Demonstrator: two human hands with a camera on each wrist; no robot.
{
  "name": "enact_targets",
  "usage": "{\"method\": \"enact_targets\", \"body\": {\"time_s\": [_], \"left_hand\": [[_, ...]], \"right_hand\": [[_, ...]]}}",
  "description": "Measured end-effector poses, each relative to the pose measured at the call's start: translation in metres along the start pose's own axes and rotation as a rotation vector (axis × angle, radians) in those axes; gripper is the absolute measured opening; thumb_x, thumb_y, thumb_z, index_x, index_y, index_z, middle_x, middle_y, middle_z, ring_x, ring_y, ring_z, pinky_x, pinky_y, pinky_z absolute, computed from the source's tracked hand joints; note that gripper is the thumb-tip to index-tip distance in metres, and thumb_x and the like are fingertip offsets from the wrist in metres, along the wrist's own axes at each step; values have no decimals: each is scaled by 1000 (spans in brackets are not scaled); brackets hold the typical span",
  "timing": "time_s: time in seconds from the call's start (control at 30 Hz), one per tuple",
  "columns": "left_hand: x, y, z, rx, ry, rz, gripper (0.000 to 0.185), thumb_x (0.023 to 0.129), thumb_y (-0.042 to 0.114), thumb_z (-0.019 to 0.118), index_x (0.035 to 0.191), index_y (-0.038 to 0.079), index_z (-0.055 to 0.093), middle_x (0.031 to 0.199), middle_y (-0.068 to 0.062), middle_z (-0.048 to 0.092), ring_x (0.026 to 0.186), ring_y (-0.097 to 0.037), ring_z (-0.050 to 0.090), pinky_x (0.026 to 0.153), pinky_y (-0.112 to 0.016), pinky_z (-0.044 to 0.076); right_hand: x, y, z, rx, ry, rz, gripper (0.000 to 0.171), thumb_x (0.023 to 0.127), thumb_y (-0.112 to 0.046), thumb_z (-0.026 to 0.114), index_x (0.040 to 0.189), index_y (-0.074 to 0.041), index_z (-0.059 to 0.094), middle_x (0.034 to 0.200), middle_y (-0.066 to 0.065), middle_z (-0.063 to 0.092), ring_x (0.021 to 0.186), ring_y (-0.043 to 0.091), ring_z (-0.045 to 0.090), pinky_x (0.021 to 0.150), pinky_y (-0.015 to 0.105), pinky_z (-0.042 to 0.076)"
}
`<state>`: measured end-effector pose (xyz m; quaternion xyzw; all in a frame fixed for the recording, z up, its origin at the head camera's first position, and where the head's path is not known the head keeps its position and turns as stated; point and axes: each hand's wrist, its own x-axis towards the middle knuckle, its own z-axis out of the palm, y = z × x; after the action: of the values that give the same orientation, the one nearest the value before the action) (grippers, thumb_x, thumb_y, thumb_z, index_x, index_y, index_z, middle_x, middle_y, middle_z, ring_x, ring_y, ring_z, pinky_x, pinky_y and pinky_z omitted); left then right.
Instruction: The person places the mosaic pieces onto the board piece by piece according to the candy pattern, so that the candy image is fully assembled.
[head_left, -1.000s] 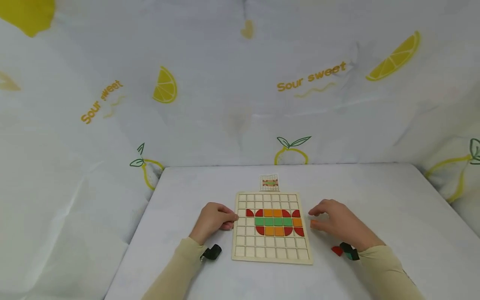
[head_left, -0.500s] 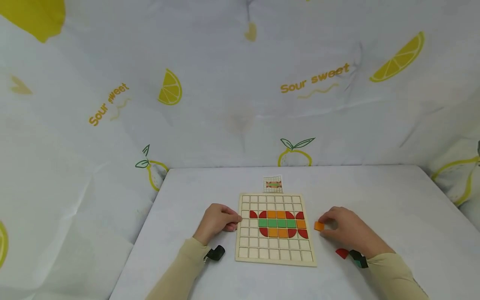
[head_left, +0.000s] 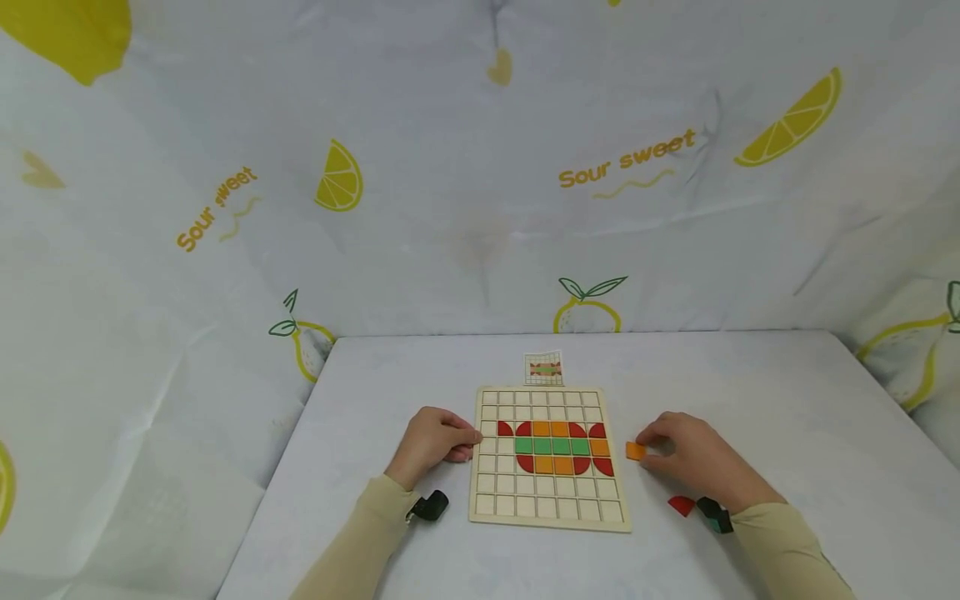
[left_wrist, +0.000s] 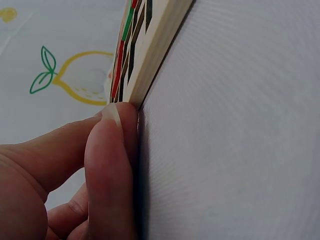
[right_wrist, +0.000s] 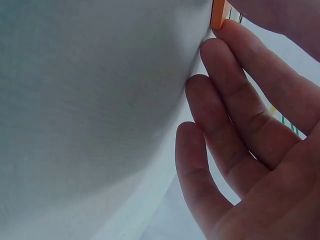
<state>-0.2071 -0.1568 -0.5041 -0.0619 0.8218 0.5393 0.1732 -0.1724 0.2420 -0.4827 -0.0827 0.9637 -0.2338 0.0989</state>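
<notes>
your left hand point(head_left: 429, 444) rests on the table point(head_left: 750, 400) at the left edge of the wooden grid board point(head_left: 550, 510), fingers curled loosely with the tips pressed against the board's side; the left wrist view shows a fingertip point(left_wrist: 116, 131) flat against that edge, holding nothing. on the board, red, orange and green tiles fill a band across the middle rows. a small pattern card point(head_left: 545, 367) lies just beyond the board's far edge. just right of the board, your right hand point(head_left: 693, 459) pinches an orange square tile point(head_left: 636, 451) between thumb and fingertips, low over the table. a red curved tile point(head_left: 681, 505) lies near your right wrist.
</notes>
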Motion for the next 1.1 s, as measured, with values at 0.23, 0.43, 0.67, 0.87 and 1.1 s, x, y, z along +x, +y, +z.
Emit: {"method": "enact_targets", "body": {"time_s": [0.23, 0.43, 0.67, 0.87, 1.1], "left_hand": [[1, -1, -1, -7, -10, 11, 13, 85, 21, 80, 88, 10, 76, 83, -3, 78, 63, -12, 71, 63, -26, 61], [2, -1, -2, -9, -10, 11, 14, 84, 22, 80, 88, 10, 76, 82, -3, 78, 63, -12, 71, 62, -26, 61], [1, 1, -1, -2, 1, -7, 19, 81, 24, 84, 88, 9, 75, 77, -6, 76, 62, -13, 71, 61, -26, 61], [1, 1, 0, -6, 0, -8, 19, 80, 23, 85, 88, 9, 75, 75, -6, 76, 62, -13, 71, 61, -26, 61], [2, 1, -2, -7, 5, -7, 19, 80, 23, 85, 87, 10, 75, 75, -6, 76, 61, -13, 71, 60, -26, 61]], "right_hand": [[7, -3, -3, -1, 13, -8, 20, 82, -24, 83, 100, -17, 77, 98, -5, 69, 95, 19, 61, 87, 47, 57], [18, -24, -6, 8, 46, -75, 16, 84, -23, 81, 99, -20, 77, 96, -7, 69, 96, 18, 62, 88, 44, 56], [40, -59, 5, 72, 12, -94, 14, 86, -29, 81, 98, -23, 76, 97, -8, 68, 98, 18, 60, 92, 43, 55], [56, -81, 21, 82, -5, -153, 11, 86, -28, 81, 95, -24, 76, 92, -11, 66, 93, 11, 61, 88, 36, 56], [65, -112, 36, 106, -14, -201, 12, 85, -27, 82, 95, -25, 77, 95, -13, 68, 92, 11, 59, 90, 35, 55]]}}
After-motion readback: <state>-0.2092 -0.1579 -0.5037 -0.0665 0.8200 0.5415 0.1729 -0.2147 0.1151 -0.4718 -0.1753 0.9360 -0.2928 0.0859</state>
